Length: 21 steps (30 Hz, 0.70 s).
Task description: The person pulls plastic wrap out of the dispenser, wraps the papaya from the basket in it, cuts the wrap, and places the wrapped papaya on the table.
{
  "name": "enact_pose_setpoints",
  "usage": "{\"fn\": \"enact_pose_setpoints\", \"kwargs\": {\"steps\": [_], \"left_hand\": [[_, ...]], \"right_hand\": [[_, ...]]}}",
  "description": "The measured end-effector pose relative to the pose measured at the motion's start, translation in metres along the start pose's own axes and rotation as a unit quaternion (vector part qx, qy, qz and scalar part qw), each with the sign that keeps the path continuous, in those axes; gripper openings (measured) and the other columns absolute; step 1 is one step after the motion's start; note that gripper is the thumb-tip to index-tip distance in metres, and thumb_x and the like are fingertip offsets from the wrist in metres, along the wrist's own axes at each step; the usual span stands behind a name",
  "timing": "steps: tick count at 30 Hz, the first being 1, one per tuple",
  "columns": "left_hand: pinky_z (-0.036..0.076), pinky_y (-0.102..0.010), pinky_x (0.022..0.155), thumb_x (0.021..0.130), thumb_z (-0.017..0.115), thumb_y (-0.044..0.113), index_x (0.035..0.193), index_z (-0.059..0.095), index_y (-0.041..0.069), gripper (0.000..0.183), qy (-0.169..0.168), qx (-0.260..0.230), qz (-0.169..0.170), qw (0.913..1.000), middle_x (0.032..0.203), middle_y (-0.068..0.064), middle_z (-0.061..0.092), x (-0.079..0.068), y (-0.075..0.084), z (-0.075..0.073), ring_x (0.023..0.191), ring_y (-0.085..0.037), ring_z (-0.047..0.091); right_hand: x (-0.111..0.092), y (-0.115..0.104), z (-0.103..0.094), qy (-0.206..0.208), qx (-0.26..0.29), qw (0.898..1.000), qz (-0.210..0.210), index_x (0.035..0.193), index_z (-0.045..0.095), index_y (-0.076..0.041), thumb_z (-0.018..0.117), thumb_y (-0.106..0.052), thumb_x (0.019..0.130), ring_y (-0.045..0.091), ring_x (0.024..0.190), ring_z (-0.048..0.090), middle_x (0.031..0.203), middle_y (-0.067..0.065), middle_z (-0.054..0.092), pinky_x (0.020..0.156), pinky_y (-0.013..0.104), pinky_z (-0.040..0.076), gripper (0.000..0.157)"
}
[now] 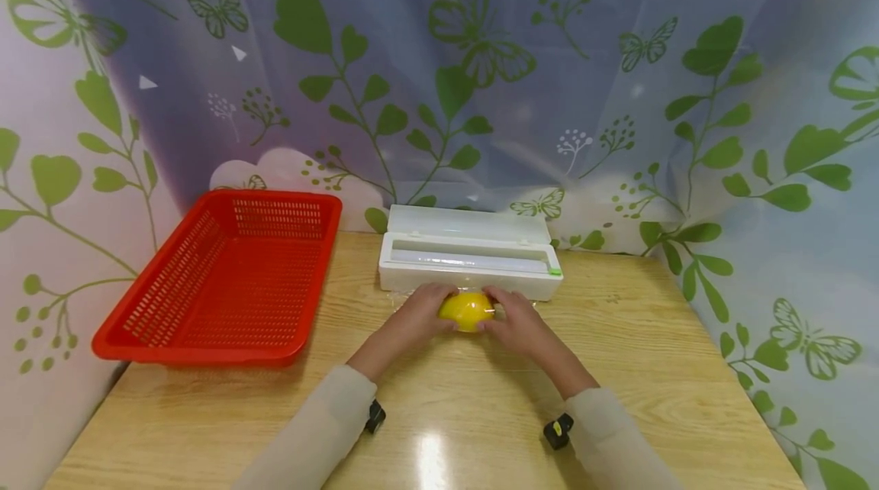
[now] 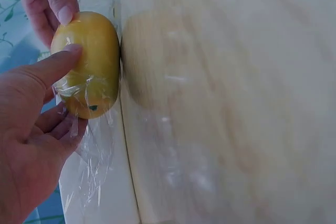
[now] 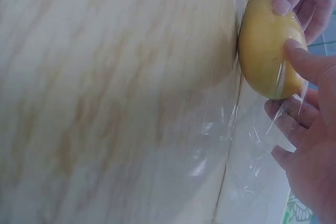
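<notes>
A yellow mango (image 1: 467, 311) sits on the table just in front of the cling film box (image 1: 470, 278). Clear cling film (image 2: 97, 166) lies over its surface and spreads out crinkled past its end. My left hand (image 1: 420, 310) grips the fruit from the left, thumb on the near face and fingers curled behind. From the other side my right hand (image 1: 515, 320) holds it the same way, as the right wrist view shows with the mango (image 3: 268, 51) between both thumbs and fingers. The far fingertips are partly hidden by the fruit.
The white box has its lid (image 1: 474, 224) raised, with a film roll (image 1: 467, 261) inside and a small green piece (image 1: 555, 272) at its right end. A red plastic basket (image 1: 302, 330) stands at the left of the wooden table (image 1: 639, 368). A patterned curtain (image 1: 412, 55) hangs behind.
</notes>
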State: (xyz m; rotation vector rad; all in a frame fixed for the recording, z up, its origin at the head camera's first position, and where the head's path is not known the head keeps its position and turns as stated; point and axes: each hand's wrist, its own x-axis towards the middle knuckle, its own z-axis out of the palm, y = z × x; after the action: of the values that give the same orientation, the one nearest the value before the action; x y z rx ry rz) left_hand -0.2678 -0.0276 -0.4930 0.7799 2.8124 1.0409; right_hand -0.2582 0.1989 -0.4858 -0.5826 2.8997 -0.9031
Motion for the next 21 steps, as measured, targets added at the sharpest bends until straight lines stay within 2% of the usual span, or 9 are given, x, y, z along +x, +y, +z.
{"fn": "enact_pose_setpoints", "kwargs": {"steps": [7, 10, 16, 21], "left_hand": [[0.041, -0.043, 0.114, 0.088, 0.08, 0.021, 0.136, 0.058, 0.005, 0.055, -0.013, 0.004, -0.004, 0.9999, 0.137, -0.01, 0.061, 0.007, -0.002, -0.005, 0.127, -0.028, 0.054], [0.041, -0.042, 0.114, 0.088, 0.08, 0.022, 0.136, 0.058, 0.007, 0.055, -0.024, -0.001, -0.013, 0.9996, 0.137, -0.008, 0.061, 0.009, -0.002, -0.007, 0.125, -0.026, 0.054], [0.045, -0.04, 0.107, 0.088, 0.08, 0.021, 0.133, 0.059, 0.005, 0.053, -0.044, -0.015, -0.006, 0.9989, 0.13, -0.008, 0.063, 0.013, -0.001, -0.008, 0.115, -0.023, 0.055], [0.047, -0.039, 0.103, 0.087, 0.081, 0.02, 0.131, 0.059, 0.005, 0.052, -0.045, -0.01, -0.003, 0.999, 0.126, -0.008, 0.065, 0.014, -0.001, -0.009, 0.11, -0.021, 0.056]], "right_hand": [[0.001, 0.006, 0.002, 0.022, -0.043, 0.998, -0.045, 0.141, 0.052, -0.005, 0.079, -0.03, 0.088, 0.037, 0.136, 0.046, 0.146, 0.015, 0.053, 0.115, 0.056, 0.036, 0.064], [0.002, 0.006, 0.003, 0.018, -0.029, 0.999, -0.034, 0.142, 0.051, -0.009, 0.079, -0.033, 0.088, 0.035, 0.134, 0.048, 0.145, 0.012, 0.055, 0.114, 0.055, 0.036, 0.066], [0.002, 0.006, 0.004, 0.0, 0.015, 1.0, -0.004, 0.146, 0.047, -0.009, 0.077, -0.035, 0.09, 0.036, 0.136, 0.046, 0.147, 0.012, 0.053, 0.114, 0.057, 0.036, 0.069], [0.003, 0.004, 0.004, -0.003, 0.027, 1.0, 0.002, 0.147, 0.047, -0.009, 0.078, -0.033, 0.089, 0.037, 0.137, 0.044, 0.147, 0.013, 0.053, 0.115, 0.058, 0.034, 0.069]]}}
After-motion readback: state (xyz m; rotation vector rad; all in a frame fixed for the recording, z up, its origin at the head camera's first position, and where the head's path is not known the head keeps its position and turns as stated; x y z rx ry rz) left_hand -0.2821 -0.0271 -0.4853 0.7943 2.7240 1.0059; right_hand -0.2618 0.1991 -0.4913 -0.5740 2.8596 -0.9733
